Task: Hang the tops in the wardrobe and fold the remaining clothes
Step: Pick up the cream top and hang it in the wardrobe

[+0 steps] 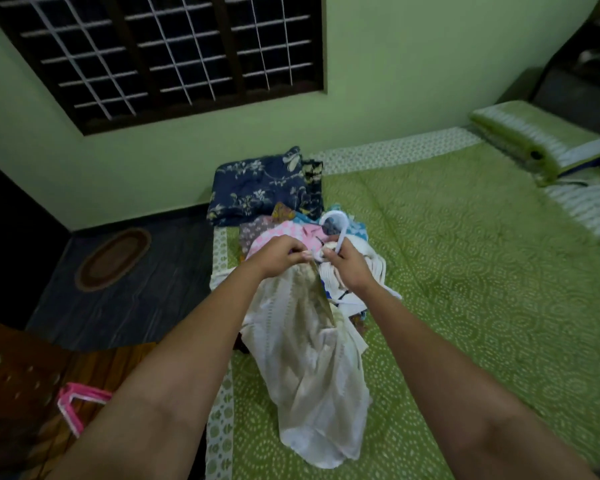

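Your two forearms fill the near part of the view and reach forward over the bed, which carries a green patterned cover. On it, just under your hands, lies the pile of clothes, with a folded dark floral cloth behind it near the wall. From your hands a white top hangs down and spreads on the cover toward you. Your left hand has its fingers curled and pinches the neck of this top. Your right hand grips the white hanger with closed fingers just below the hook, which points up. A pink hanger lies on the floor at your left.

I judge that you are putting the hanger into the neck. To do it well, hold the neck open with the left hand, pass one arm of the hanger inside first, then the other, and keep the hook above the collar. Lift the top a little, so the long cloth does not pull it off.
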Demonstrator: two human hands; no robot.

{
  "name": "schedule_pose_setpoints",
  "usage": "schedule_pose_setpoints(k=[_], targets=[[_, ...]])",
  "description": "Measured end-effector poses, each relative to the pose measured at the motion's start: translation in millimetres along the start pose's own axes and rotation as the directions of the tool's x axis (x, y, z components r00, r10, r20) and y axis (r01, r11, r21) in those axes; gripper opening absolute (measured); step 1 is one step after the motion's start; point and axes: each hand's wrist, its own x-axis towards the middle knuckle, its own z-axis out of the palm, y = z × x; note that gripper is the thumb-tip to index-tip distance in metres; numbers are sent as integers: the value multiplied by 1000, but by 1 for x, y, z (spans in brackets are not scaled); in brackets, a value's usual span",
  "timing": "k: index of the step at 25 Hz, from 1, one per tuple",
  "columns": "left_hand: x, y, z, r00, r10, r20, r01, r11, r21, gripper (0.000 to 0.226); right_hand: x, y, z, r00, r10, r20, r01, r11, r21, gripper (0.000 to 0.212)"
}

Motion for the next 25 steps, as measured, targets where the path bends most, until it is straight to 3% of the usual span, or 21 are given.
schedule_pose_setpoints(k=[1, 3, 4, 8, 11, 14, 17, 20, 22, 25], targets=[[-3, 9, -9, 999, 20, -27, -20, 1000, 4, 27, -6, -11, 6, 987, -33, -158, 16, 994, -109, 35], [-13, 29, -33, 992, 58, -113, -57, 998, 9, 28, -22, -33, 17, 871, -180, -457, 61, 963, -264, 48], [-18, 39, -44, 985, 80, -156, -78, 997, 15, 28, -29, -45, 22, 838, -237, -492, 103, 953, -283, 45], [-40, 72, -83, 955, 166, -247, -150, 985, 81, 29, -49, -84, 33, 886, -332, -323, 238, 925, -296, 29], [-55, 82, -95, 937, 198, -288, -174, 979, 106, 32, -67, -105, 32, 840, -374, -393, 313, 926, -212, 19], [-69, 94, -98, 907, 244, -343, -217, 969, 116, 27, -89, -108, 36, 853, -297, -429, 260, 955, -145, 20], [-80, 99, -102, 860, 306, -408, -274, 952, 137, 25, -129, -92, 36, 934, -243, -261, 208, 966, -152, 29], [-89, 90, -104, 824, 335, -458, -313, 942, 126, 27, -180, -50, 26, 996, -87, -12, 70, 863, -500, 41], [-96, 81, -99, 821, 379, -426, -362, 924, 123, 25, -202, -22, 12, 994, 97, -55, -109, 741, -662, 49], [-102, 67, -74, 857, 418, -302, -386, 908, 162, 25, -209, -12, -20, 928, 263, -263, -370, 726, -580, 43]])
